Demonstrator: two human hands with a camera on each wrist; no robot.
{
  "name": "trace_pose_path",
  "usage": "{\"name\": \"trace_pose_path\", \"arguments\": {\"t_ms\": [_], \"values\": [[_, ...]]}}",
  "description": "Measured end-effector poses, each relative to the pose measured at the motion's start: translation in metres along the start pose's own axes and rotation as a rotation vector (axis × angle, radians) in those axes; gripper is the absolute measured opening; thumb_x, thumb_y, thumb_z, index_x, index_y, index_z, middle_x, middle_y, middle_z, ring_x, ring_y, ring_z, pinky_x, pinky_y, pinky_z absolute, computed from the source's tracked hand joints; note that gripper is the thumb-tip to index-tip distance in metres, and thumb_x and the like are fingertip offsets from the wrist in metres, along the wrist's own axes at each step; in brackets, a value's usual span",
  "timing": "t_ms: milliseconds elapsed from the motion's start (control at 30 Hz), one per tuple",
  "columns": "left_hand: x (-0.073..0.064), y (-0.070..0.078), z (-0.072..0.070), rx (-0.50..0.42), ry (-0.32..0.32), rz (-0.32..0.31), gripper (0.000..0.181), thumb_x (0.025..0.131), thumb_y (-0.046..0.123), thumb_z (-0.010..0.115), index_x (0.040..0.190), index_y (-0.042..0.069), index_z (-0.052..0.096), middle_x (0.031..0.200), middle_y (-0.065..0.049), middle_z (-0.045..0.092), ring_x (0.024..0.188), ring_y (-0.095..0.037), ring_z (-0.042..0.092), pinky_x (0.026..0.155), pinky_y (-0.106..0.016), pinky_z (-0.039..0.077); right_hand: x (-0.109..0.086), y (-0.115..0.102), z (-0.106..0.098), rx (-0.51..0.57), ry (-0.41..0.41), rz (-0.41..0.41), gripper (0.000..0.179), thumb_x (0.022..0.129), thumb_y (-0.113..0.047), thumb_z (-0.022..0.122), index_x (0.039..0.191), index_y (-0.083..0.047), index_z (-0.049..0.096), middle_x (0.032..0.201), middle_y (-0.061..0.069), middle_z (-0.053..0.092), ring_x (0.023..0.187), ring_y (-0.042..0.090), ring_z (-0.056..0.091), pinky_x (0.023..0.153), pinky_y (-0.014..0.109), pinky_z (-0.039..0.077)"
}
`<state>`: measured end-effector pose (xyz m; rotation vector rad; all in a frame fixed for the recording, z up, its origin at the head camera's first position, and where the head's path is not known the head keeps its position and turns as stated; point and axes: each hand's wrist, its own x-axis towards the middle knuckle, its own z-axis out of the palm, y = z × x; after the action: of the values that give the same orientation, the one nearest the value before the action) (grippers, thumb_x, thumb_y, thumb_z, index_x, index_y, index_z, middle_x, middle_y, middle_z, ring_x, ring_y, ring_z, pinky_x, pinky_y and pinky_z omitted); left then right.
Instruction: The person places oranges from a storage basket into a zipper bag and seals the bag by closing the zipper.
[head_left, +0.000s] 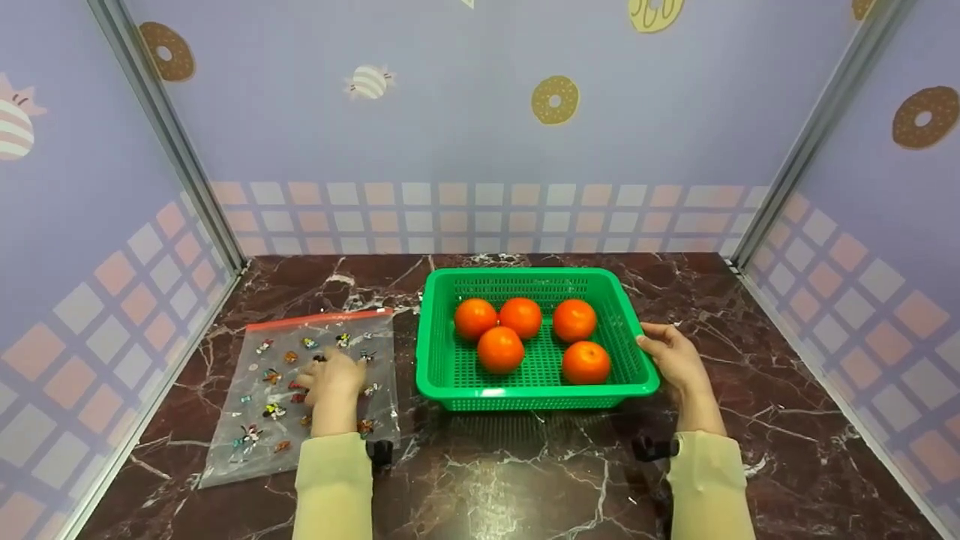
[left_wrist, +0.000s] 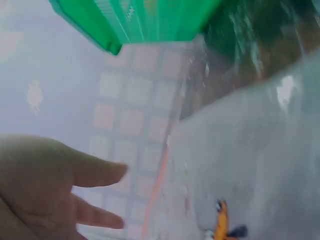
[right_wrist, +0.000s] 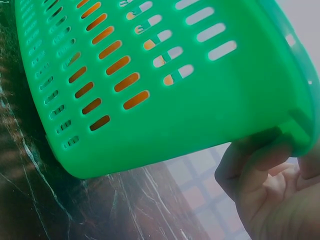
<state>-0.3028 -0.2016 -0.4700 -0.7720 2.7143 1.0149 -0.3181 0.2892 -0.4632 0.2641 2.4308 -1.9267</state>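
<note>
A green plastic basket with slotted walls holds several oranges. At its right side my right hand grips the rim, thumb on top; the right wrist view has the fingers curled under the basket's edge. To the left, a clear zip bag with a red zip strip and small cartoon figures lies flat. Over its middle is my left hand, holding nothing. Its thumb and fingers are extended and spread in the left wrist view, with the bag beside them.
The dark marbled table is bounded by a lilac back wall with pink and white checks, and by side walls left and right. Metal corner posts stand where the walls meet. The basket's left wall is close to the bag's right edge.
</note>
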Motion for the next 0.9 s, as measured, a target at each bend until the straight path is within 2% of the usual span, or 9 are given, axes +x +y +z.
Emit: {"name": "trace_pose_path", "arguments": {"t_ms": [67, 200, 367, 567, 667, 733, 800, 833, 900], "values": [[0.002, -0.002, 0.001, 0.009, -0.049, -0.036, 0.076, 0.107, 0.035, 0.048, 0.160, -0.008, 0.014, 0.160, -0.046, 0.006, 0.147, -0.064, 0.004, 0.112, -0.080, 0.023, 0.000, 0.000, 0.000, 0.015, -0.003, 0.000, 0.053, 0.105, -0.021, 0.058, 0.151, 0.002, 0.043, 0.127, 0.009, 0.058, 0.090, 0.005, 0.064, 0.077, 0.024, 0.057], [0.004, -0.003, 0.004, -0.002, -0.121, -0.054, 0.081, 0.106, 0.034, 0.049, 0.163, -0.005, 0.006, 0.162, -0.043, -0.008, 0.149, -0.063, -0.010, 0.108, -0.088, 0.006, 0.000, 0.000, 0.000, 0.019, -0.011, 0.006, 0.054, 0.105, -0.021, 0.057, 0.152, 0.002, 0.042, 0.130, 0.011, 0.056, 0.091, 0.005, 0.065, 0.078, 0.024, 0.057], [0.002, -0.006, 0.004, 0.042, -0.179, -0.026, 0.084, 0.107, 0.036, 0.047, 0.164, -0.001, -0.002, 0.162, -0.040, -0.019, 0.148, -0.062, -0.020, 0.105, -0.089, -0.001, 0.000, 0.001, -0.001, -0.002, -0.014, 0.005, 0.054, 0.106, -0.022, 0.056, 0.152, 0.001, 0.041, 0.135, 0.013, 0.055, 0.092, 0.005, 0.064, 0.078, 0.024, 0.056], [-0.002, -0.012, -0.005, 0.238, -0.305, 0.071, 0.088, 0.101, 0.027, 0.064, 0.166, 0.009, 0.007, 0.163, -0.040, -0.016, 0.151, -0.060, -0.016, 0.107, -0.089, 0.003, -0.001, 0.002, -0.002, 0.021, -0.029, 0.016, 0.055, 0.106, -0.022, 0.056, 0.154, 0.000, 0.040, 0.137, 0.012, 0.053, 0.094, 0.006, 0.064, 0.079, 0.025, 0.056], [-0.004, -0.016, -0.013, 0.271, -0.333, 0.125, 0.092, 0.094, 0.009, 0.071, 0.166, 0.015, 0.014, 0.165, -0.037, -0.013, 0.152, -0.059, -0.013, 0.110, -0.087, 0.004, -0.001, 0.002, -0.002, 0.018, -0.035, 0.005, 0.055, 0.106, -0.022, 0.056, 0.154, 0.001, 0.040, 0.137, 0.013, 0.052, 0.094, 0.005, 0.064, 0.080, 0.024, 0.056], [-0.004, -0.018, -0.017, 0.276, -0.338, 0.149, 0.094, 0.089, -0.003, 0.071, 0.165, 0.017, 0.020, 0.166, -0.035, -0.009, 0.152, -0.058, -0.009, 0.111, -0.085, 0.005, -0.001, 0.001, -0.003, 0.019, -0.042, 0.002, 0.055, 0.106, -0.022, 0.055, 0.154, 0.001, 0.039, 0.137, 0.012, 0.052, 0.095, 0.005, 0.064, 0.080, 0.024, 0.056], [-0.004, -0.019, -0.019, 0.266, -0.320, 0.154, 0.087, 0.088, -0.006, 0.067, 0.163, 0.011, 0.025, 0.167, -0.034, 0.000, 0.152, -0.059, -0.001, 0.112, -0.085, 0.009, -0.001, 0.001, -0.003, 0.024, -0.046, -0.001, 0.055, 0.106, -0.021, 0.055, 0.154, 0.001, 0.039, 0.136, 0.011, 0.053, 0.094, 0.004, 0.064, 0.080, 0.024, 0.056], [-0.004, -0.018, -0.020, 0.260, -0.306, 0.151, 0.081, 0.089, -0.004, 0.065, 0.161, 0.006, 0.028, 0.167, -0.035, 0.004, 0.152, -0.061, 0.004, 0.111, -0.085, 0.012, -0.002, 0.001, -0.003, 0.027, -0.047, -0.002, 0.055, 0.106, -0.021, 0.055, 0.153, 0.002, 0.039, 0.134, 0.010, 0.053, 0.094, 0.004, 0.064, 0.080, 0.024, 0.056], [-0.003, -0.015, -0.018, 0.209, -0.277, 0.108, 0.075, 0.097, 0.008, 0.061, 0.160, -0.002, 0.024, 0.166, -0.036, 0.007, 0.150, -0.062, 0.007, 0.110, -0.085, 0.013, -0.002, 0.000, -0.003, 0.041, -0.048, -0.003, 0.055, 0.106, -0.021, 0.056, 0.153, 0.002, 0.039, 0.131, 0.008, 0.054, 0.093, 0.004, 0.065, 0.080, 0.024, 0.056]]}}
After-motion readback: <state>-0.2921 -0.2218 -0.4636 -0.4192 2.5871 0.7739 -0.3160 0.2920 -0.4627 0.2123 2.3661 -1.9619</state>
